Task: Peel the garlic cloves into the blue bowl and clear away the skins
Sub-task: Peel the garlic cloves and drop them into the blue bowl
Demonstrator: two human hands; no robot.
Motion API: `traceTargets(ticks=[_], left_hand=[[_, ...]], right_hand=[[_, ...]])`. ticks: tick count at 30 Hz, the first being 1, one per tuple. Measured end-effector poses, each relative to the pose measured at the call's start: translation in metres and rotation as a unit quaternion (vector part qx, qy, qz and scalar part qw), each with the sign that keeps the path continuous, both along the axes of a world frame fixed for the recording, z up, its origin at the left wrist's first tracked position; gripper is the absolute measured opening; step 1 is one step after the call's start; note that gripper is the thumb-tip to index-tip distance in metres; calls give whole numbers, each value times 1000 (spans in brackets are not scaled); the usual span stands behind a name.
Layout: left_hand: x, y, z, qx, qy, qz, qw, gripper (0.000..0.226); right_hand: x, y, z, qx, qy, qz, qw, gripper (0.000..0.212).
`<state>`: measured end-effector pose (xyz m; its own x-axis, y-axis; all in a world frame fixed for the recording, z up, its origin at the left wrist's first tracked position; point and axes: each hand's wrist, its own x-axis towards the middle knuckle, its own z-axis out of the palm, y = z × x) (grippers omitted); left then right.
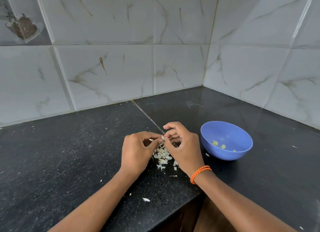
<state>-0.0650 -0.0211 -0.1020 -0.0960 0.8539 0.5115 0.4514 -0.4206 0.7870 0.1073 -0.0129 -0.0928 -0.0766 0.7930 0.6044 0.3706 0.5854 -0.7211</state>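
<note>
We see the left hand (136,150) and the right hand (181,145) meeting above a dark speckled surface (69,153). Between them a small garlic clove (163,138) is pinched: the fingers (152,136) of the left hand curl around it from one side, and the thumb and fingertips of the right hand close on it from the other. The right index finger is raised and bent above the clove, touching nothing.

Directly below the fingers we find a pile of papery skins (162,155) lying on the surface between the two wrists. Loose flakes (146,199) are scattered nearer the surface edge.

To the right of the right-hand fingers, just beside the hand but not touching it, stands the blue bowl (226,127). It holds a few peeled cloves (215,142) on its floor.

An orange cord bracelet (200,173) circles the right wrist. Marbled wall tiles (107,72) rise behind the surface.
</note>
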Motion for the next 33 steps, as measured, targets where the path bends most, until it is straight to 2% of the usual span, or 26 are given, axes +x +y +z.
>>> traceTargets(ticks=[6, 15, 21, 27, 33], left_hand=[[1, 1, -2, 23, 46, 8, 999, 13], [4, -4, 3, 39, 69, -11, 997, 30], [6, -5, 4, 76, 113, -18, 991, 26], [6, -3, 5, 44, 40, -37, 998, 22], [5, -4, 5, -15, -66, -69, 995, 21]], right_hand=[[-2, 0, 0, 36, -79, -59, 995, 31], [-10, -11, 8, -8, 46, -36, 998, 35], [-8, -7, 6, -59, 95, -14, 994, 40], [-5, -2, 6, -96, 121, 5, 988, 43], [-2, -4, 11, -173, 198, 56, 963, 50]])
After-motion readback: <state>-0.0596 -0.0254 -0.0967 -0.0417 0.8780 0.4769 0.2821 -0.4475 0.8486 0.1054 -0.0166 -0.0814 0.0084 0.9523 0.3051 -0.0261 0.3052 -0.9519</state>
